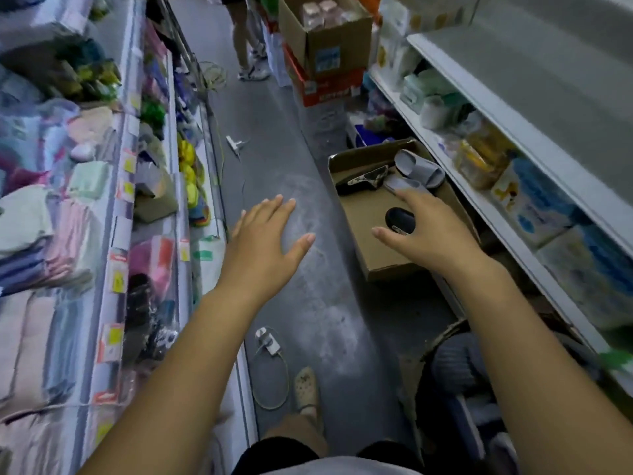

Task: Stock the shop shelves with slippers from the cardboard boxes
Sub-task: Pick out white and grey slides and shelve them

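An open cardboard box [373, 255] lies on the aisle floor against the right-hand shelf. Inside it, at the far end, rest a pair of grey slippers [421, 168] and a dark patterned slipper [366, 180]; a small black oval object [400, 219] lies nearer. My right hand [431, 228] hovers over the box with fingers spread, fingertips near the grey slippers, holding nothing. My left hand [267, 234] is stretched out flat over the grey floor, left of the box, also empty. A second box [411, 371] with dark blue slippers sits at the lower right, partly hidden by my right arm.
Packed shelves [113, 200] line the left; white shelves [513, 214] with packaged goods line the right. Stacked cartons [329, 49] stand far down the aisle beside another person's legs [246, 46]. Small hooks and a wire ring [270, 368] lie on the floor near my foot [306, 389].
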Available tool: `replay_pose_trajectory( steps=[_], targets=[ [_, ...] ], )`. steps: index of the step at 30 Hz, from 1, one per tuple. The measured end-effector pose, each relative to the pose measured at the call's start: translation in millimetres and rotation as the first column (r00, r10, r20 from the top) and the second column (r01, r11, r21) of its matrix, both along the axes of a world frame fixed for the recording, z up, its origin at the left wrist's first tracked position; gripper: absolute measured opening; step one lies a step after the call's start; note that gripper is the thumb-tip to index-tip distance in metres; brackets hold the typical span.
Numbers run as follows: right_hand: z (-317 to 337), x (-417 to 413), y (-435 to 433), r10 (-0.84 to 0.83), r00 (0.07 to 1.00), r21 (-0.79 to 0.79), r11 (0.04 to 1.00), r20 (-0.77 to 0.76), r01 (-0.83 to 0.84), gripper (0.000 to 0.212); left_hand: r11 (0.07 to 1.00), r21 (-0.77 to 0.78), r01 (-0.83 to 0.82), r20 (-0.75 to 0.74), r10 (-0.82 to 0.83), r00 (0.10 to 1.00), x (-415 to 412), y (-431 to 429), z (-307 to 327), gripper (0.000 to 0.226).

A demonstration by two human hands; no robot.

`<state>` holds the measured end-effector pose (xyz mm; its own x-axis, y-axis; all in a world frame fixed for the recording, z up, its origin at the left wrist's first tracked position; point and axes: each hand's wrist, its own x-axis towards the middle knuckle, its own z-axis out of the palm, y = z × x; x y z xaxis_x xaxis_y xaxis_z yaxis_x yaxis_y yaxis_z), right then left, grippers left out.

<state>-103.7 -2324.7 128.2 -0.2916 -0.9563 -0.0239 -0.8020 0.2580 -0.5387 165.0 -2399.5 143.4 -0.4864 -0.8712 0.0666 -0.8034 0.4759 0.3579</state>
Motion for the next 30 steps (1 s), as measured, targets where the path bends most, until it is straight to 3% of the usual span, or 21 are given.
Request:
replay_pose_trajectory(
  steps=[8, 14, 18, 26, 30],
  targets=[
    [-19.7, -8.9, -65.4, -0.124, 0.992, 0.070, 0.990, -0.036, 0.126, 0.092, 0.987, -0.001, 0.160, 0.091, -0.160, 0.983, -19.8, -118.0, -7.6, 0.067],
    [-39.8, -49.6, -101.4, -0.220, 0.974, 0.135, 0.965, -0.061, 0.226, 0.089, 0.965, 0.034, 0.262, 0.094, -0.264, 0.960, -80.6, -185.5, -20.7, 0.067],
    [-56.8, -89.7, -142.4, -0.259, 0.966, 0.157, 0.954, 0.013, 0.254, 0.085, 0.950, 0.045, 0.308, 0.111, -0.311, 0.944, -138.5, -231.8, -31.2, 0.066],
    [-83.0, -191.0, -198.4, -0.499, 0.835, 0.243, 0.861, 0.231, 0.447, 0.063, 0.859, 0.130, 0.495, 0.263, -0.511, 0.819, -274.8, -301.5, -50.5, 0.067],
    [-106.3, -222.5, -196.1, -0.585, 0.787, 0.322, 0.796, 0.194, 0.512, 0.069, 0.801, 0.227, 0.554, 0.302, -0.599, 0.742, -321.2, -329.7, -75.5, 0.065]
  ],
)
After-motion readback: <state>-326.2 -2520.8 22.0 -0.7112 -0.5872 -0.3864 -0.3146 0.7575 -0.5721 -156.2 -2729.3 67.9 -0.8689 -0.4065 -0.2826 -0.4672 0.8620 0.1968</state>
